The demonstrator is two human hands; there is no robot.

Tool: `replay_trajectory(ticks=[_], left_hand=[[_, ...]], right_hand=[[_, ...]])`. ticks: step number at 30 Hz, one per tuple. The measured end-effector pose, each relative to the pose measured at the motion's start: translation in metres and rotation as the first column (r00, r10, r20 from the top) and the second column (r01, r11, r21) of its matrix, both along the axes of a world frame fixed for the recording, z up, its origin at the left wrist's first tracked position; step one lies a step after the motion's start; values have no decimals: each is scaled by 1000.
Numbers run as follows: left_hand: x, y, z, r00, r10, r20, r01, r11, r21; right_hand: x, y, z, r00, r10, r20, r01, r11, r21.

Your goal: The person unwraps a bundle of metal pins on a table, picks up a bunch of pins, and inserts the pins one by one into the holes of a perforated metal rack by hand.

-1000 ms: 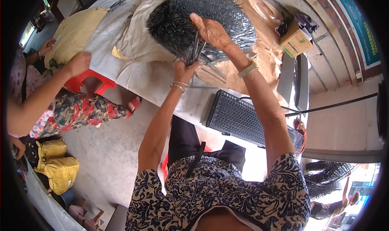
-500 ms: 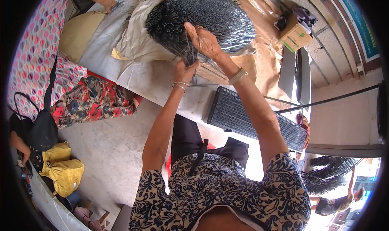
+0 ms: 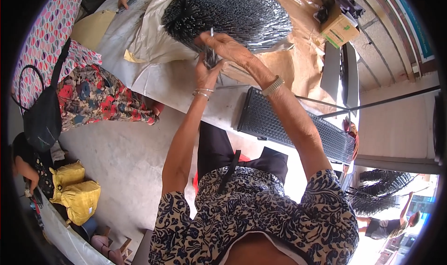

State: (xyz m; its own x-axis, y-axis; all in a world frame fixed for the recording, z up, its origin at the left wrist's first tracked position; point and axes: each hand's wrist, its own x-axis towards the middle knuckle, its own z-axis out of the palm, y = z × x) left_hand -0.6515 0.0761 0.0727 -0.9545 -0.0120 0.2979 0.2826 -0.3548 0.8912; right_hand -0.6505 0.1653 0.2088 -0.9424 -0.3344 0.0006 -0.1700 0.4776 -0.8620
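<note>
A large heap of thin, dark, shiny rods lies at the far side of the table, on crumpled paper. Just before its near edge, my left hand is closed around a small bunch of these rods. My right hand bends over the top of that bunch, its fingers pressed together; one pale, shiny tip sticks up by the thumb. What exactly the right fingers pinch is partly hidden. Below my right forearm sits a long black tray with a grid of small holes.
Brown paper spreads to the right of the heap, with a small carton beyond it. On the left stands a person in patterned clothes, a hand on the table. Yellow bags rest at lower left.
Both hands have drawn slightly left, and the right fingers have folded down over the bunch. The whole view has shifted a little. At left, the other person's hand and bag have moved.
</note>
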Motion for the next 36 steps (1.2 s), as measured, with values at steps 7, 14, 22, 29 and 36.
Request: replay_trajectory(ticks=[7,14,22,29,36], left_hand=[[2,-12,-39,990,66,121,-47,987,-155],[4,-12,-32,985,137,105,-106,960,-258],[-7,-12,-27,941,73,331,-113,988,105],[-7,-19,-28,667,-340,663,11,894,448],[8,-1,-32,612,-590,526,179,752,635]], right_hand=[[-5,45,-7,993,-104,61,110,989,-97],[-28,112,-90,998,5,-65,55,475,878],[-16,100,-125,992,-127,8,65,559,827],[-14,117,-108,999,-41,24,3,552,834],[-8,78,-67,998,-17,52,-8,890,456]])
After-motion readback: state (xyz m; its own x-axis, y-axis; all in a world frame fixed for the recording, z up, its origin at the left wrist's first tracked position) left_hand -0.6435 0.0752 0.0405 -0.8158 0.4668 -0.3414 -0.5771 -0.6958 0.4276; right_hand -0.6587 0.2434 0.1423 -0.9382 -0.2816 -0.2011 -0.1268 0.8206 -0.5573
